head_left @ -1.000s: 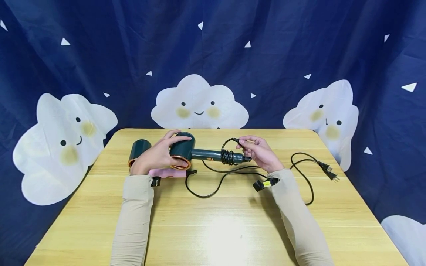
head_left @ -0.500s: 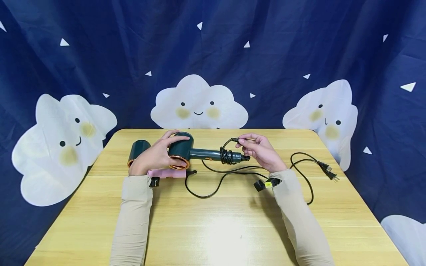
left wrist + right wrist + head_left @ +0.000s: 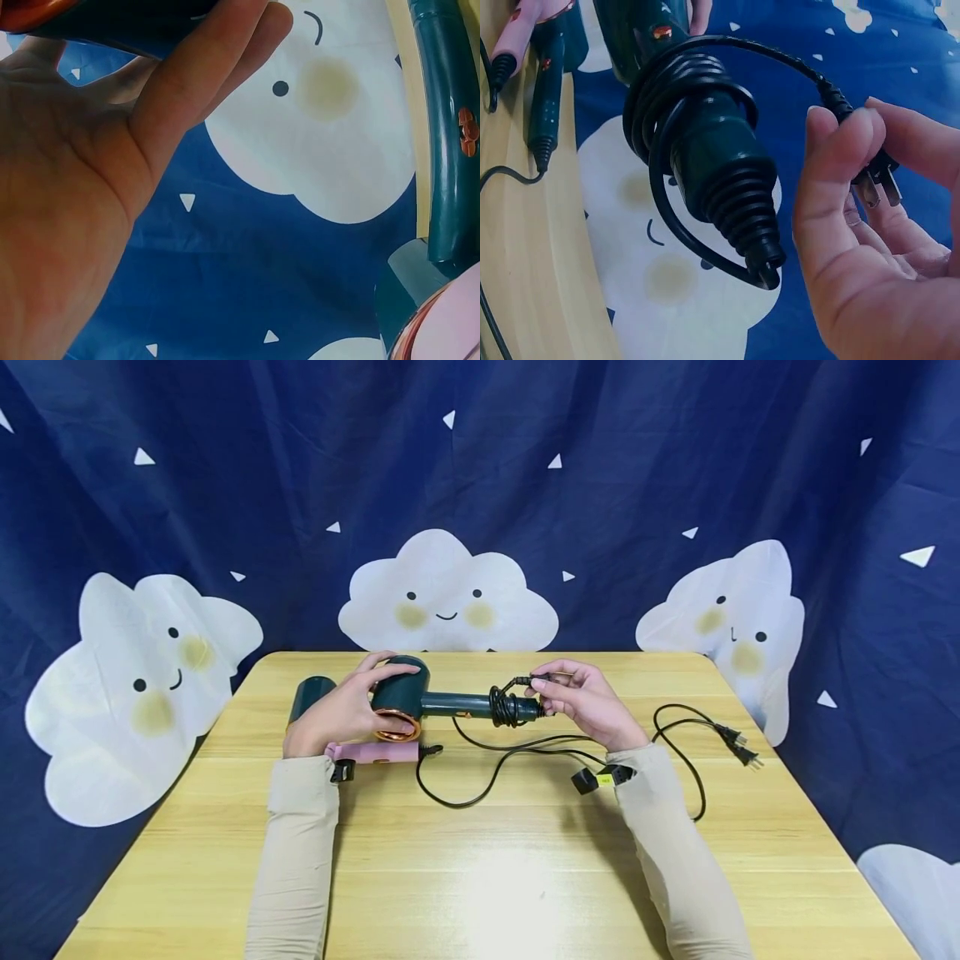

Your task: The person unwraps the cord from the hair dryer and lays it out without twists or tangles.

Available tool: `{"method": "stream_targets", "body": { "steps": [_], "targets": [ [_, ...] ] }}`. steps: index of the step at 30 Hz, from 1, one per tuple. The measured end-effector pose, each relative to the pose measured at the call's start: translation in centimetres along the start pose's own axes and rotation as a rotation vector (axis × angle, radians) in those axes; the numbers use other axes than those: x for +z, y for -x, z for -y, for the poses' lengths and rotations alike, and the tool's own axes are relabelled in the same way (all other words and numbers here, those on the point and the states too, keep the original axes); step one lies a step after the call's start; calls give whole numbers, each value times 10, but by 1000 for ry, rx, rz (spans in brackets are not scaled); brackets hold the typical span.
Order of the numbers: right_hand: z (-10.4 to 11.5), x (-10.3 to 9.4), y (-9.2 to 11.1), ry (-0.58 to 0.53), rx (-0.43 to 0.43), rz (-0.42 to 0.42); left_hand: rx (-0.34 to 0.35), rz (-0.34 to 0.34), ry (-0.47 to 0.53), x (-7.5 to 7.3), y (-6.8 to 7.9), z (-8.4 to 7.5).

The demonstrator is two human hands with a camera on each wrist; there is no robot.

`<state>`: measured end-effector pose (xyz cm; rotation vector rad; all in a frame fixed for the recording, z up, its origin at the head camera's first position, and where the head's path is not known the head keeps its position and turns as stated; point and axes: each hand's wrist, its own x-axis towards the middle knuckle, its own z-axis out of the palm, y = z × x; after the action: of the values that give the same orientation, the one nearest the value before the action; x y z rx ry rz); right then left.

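Observation:
My left hand (image 3: 333, 714) grips the round head of a dark green hair dryer (image 3: 401, 689) with copper-coloured rims, thumb at the lower rim and fingers over the top. Its handle points right, with the black cord (image 3: 506, 708) wound in several loops near the end. My right hand (image 3: 585, 702) pinches the cord's plug (image 3: 835, 99) between thumb and fingers; the metal prongs show in the right wrist view. In the left wrist view, the palm (image 3: 67, 180) covers part of the dryer's head.
Beneath the held dryer lies a pink hair dryer (image 3: 378, 752) on the wooden table (image 3: 450, 860). A second dark green dryer (image 3: 311, 695) rests behind my left hand. Loose black cords run rightward to two plugs (image 3: 738, 745). A blue cloud-patterned curtain (image 3: 480, 468) surrounds the table.
The held hair dryer and my left hand have shifted slightly left. The right hand stays nearly in place, still pinching the plug, so the handle's end sits a little farther from it.

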<state>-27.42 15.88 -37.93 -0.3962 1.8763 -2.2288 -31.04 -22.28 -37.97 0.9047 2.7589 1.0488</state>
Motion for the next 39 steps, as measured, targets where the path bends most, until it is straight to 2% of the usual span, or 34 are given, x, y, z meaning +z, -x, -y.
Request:
{"method": "stream_targets", "body": {
  "steps": [6, 18, 28, 32, 39],
  "targets": [
    [2, 4, 2, -5, 13, 56, 2, -7, -9, -1, 1, 2],
    [-5, 0, 3, 65, 76, 239, -12, -29, -21, -1, 5, 4],
    [-9, -1, 2, 110, 73, 358, -41, -35, -27, -3, 6, 8],
    [-6, 0, 4, 125, 102, 373, -54, -54, -27, -4, 7, 8],
    [-6, 0, 6, 142, 163, 404, -35, -52, -14, -8, 7, 8]
  ]
}}
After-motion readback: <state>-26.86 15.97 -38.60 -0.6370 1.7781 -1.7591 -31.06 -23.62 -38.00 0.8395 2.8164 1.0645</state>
